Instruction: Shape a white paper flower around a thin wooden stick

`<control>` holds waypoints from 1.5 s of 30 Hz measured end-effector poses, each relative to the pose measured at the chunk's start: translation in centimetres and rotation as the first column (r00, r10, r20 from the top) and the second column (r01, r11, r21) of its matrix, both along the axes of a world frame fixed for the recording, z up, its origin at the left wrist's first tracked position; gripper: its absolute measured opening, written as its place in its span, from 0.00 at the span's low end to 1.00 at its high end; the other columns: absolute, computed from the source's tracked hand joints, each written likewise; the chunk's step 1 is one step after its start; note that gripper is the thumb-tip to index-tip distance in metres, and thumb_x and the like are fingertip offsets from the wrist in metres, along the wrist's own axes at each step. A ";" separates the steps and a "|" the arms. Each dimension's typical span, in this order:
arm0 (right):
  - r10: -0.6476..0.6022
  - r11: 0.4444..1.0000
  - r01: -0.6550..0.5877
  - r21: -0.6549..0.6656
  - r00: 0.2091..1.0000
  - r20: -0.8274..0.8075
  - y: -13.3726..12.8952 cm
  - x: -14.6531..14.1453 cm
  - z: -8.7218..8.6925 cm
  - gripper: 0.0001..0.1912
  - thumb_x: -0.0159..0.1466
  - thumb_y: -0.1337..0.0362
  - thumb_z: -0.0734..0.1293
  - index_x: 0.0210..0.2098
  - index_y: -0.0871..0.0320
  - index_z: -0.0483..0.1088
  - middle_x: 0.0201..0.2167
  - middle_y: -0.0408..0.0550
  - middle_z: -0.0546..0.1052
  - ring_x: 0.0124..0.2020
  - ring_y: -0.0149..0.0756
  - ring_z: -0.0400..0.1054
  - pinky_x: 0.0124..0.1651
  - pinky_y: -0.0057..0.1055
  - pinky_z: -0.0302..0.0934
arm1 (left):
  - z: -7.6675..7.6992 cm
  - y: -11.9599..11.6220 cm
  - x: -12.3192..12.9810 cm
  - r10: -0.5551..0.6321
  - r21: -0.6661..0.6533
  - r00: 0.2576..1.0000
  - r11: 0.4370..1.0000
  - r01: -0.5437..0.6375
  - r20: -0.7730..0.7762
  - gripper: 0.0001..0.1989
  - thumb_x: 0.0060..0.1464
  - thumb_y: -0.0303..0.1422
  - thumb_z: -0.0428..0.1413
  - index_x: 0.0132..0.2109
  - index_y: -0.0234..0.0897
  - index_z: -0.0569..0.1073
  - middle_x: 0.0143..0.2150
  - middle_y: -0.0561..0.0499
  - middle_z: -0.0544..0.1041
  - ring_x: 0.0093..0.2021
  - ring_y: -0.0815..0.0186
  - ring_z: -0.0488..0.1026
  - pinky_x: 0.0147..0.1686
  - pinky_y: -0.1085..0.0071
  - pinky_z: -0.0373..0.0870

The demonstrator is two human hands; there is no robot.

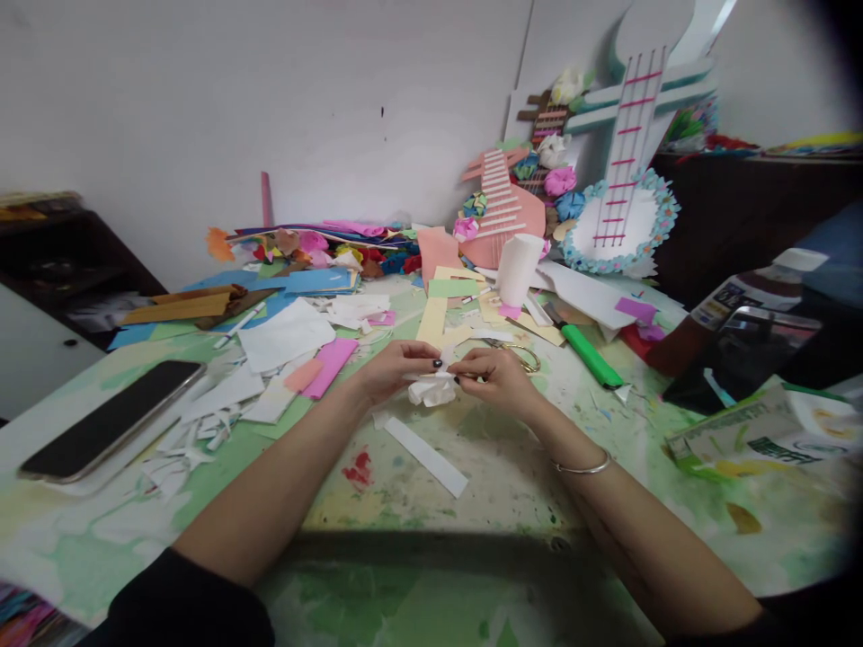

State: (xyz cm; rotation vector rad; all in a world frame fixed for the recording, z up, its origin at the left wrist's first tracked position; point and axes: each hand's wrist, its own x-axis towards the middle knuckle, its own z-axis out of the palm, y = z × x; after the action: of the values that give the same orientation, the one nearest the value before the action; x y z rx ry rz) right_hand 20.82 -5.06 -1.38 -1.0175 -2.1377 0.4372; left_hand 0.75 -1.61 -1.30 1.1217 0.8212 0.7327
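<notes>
Both hands meet over the middle of the table, their fingers pinched on a white crumpled paper flower (432, 390). My left hand (397, 368) grips it from the left, thumb and fingertips together. From the other side my right hand (495, 377) pinches its upper edge; a silver bangle circles that wrist. The fingertips partly cover the flower. Below it a white paper strip (428, 458) lies flat on the table. Just behind my right hand, gold-handled scissors (529, 358) rest on the table, their blades partly hidden.
A phone (114, 418) and paper scraps (182, 449) lie to the left. On the right are a green cutter (591, 355), a juice carton (761, 431) and a brown bottle (707, 314). Paper instruments (624, 180) lean on the wall behind a white paper roll (518, 270).
</notes>
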 end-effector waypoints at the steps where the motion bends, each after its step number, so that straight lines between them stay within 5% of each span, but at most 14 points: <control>1: 0.003 1.000 -0.003 -0.003 1.000 0.003 0.0 0.0 0.0 0.14 0.55 0.72 0.64 0.36 0.55 0.78 0.29 0.45 0.77 0.25 0.26 0.67 0.30 0.23 0.56 | 0.0 0.1 -0.1 0.005 -0.030 1.000 1.000 -0.005 0.007 0.13 0.36 0.28 0.65 0.33 0.31 0.75 0.28 0.51 0.76 0.26 0.70 0.71 0.28 0.75 0.64; 10: 0.159 0.987 -0.160 -0.010 0.986 -0.047 -0.3 0.1 0.4 0.14 0.56 0.72 0.64 0.38 0.55 0.78 0.30 0.45 0.77 0.28 0.27 0.68 0.32 0.23 0.58 | 0.0 0.5 -0.4 -0.086 -0.159 0.995 0.983 0.092 0.044 0.11 0.33 0.22 0.62 0.30 0.29 0.75 0.26 0.50 0.76 0.25 0.69 0.71 0.27 0.74 0.65; 17: 0.180 0.983 -0.180 -0.018 0.983 -0.040 -0.3 0.1 0.3 0.14 0.56 0.72 0.64 0.39 0.57 0.77 0.31 0.46 0.77 0.29 0.28 0.68 0.32 0.24 0.59 | 0.0 -0.3 0.0 -0.151 -0.056 0.987 0.987 0.153 0.050 0.12 0.36 0.28 0.64 0.31 0.28 0.74 0.26 0.50 0.74 0.23 0.72 0.68 0.24 0.77 0.60; 23: 0.127 0.992 -0.127 0.011 0.992 -0.026 -0.3 0.1 0.3 0.13 0.56 0.72 0.64 0.38 0.56 0.77 0.31 0.46 0.76 0.28 0.27 0.68 0.32 0.24 0.59 | 0.1 -0.3 -0.2 -0.093 -0.017 0.995 0.996 0.093 0.023 0.14 0.37 0.30 0.65 0.32 0.28 0.74 0.28 0.50 0.74 0.24 0.72 0.68 0.25 0.77 0.60; 36: 0.141 0.988 -0.142 0.061 0.990 0.021 -0.6 -0.1 0.3 0.11 0.57 0.70 0.65 0.37 0.55 0.77 0.30 0.47 0.76 0.28 0.29 0.68 0.32 0.25 0.59 | 0.4 0.3 -1.0 -0.239 -0.006 0.965 0.971 0.239 -0.109 0.12 0.37 0.30 0.65 0.32 0.28 0.77 0.26 0.48 0.75 0.23 0.71 0.69 0.24 0.77 0.60; 45: 0.154 0.988 -0.155 -0.013 0.985 -0.073 -0.9 0.0 1.2 0.12 0.57 0.71 0.64 0.36 0.58 0.77 0.31 0.47 0.77 0.29 0.28 0.68 0.32 0.25 0.59 | 1.0 -0.5 -0.2 -0.222 0.101 0.975 0.971 0.218 0.022 0.13 0.35 0.30 0.65 0.32 0.29 0.75 0.30 0.48 0.76 0.28 0.70 0.69 0.29 0.76 0.62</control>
State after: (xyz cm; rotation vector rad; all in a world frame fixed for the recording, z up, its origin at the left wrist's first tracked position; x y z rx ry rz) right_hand 20.78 -6.01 -0.14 -0.8358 -2.1592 0.5605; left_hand 0.50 -2.12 -0.35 1.2628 0.6254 0.6091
